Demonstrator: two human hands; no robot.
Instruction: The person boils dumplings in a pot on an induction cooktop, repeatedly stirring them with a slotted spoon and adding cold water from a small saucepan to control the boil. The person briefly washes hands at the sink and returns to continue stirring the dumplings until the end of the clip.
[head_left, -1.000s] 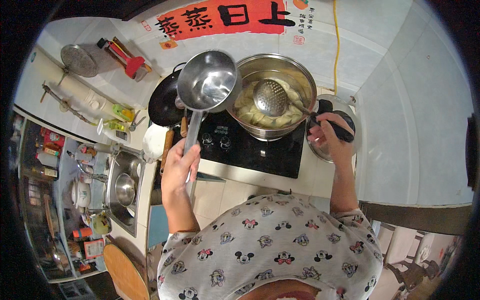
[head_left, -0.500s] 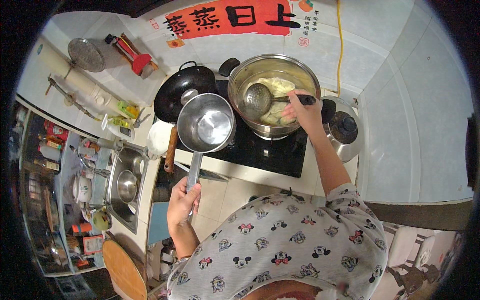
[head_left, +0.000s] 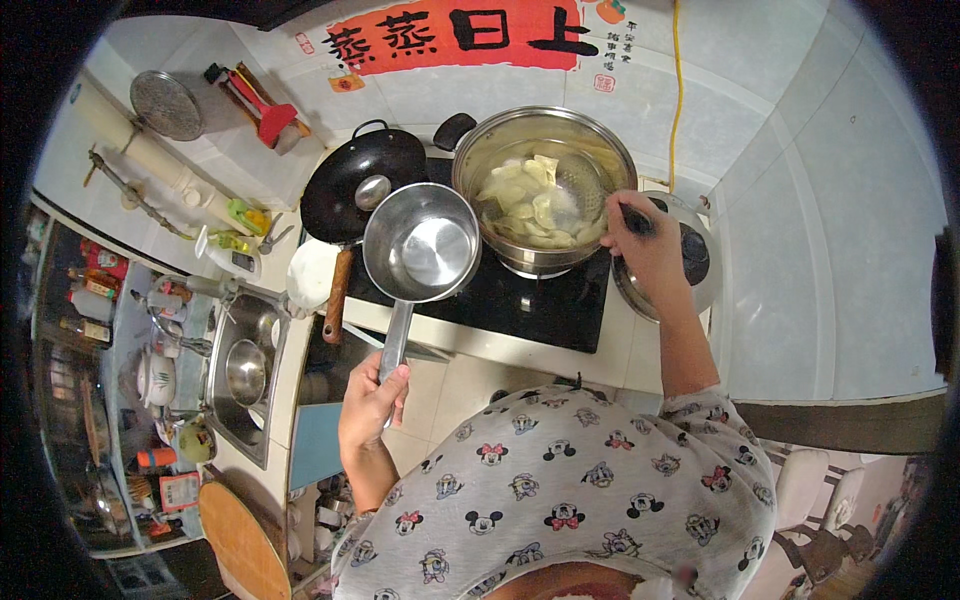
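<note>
My left hand (head_left: 372,405) is wrapped round the long metal handle of a saucepan (head_left: 388,245), which hangs over the front left of the stove with nothing visible inside. My right hand (head_left: 645,250) grips the black handle of a perforated skimmer ladle (head_left: 578,182). The skimmer's round head is under the liquid at the right of a large steel pot (head_left: 545,118). Pale dumplings (head_left: 520,215) crowd together in the cloudy liquid, mostly left of the skimmer. The pot rests on the black cooktop (head_left: 545,315).
Left of the pot is a black wok (head_left: 330,195) with a metal ladle in it and a wooden handle. A white bowl (head_left: 312,272) stands beside the wok. A steel lid (head_left: 636,290) lies right of the pot. The sink (head_left: 225,400) is farther left.
My right hand has moved right, and the skimmer head has shifted from the pot's left side into the liquid at its right. The dumplings are more spread out. The saucepan has moved slightly right.
</note>
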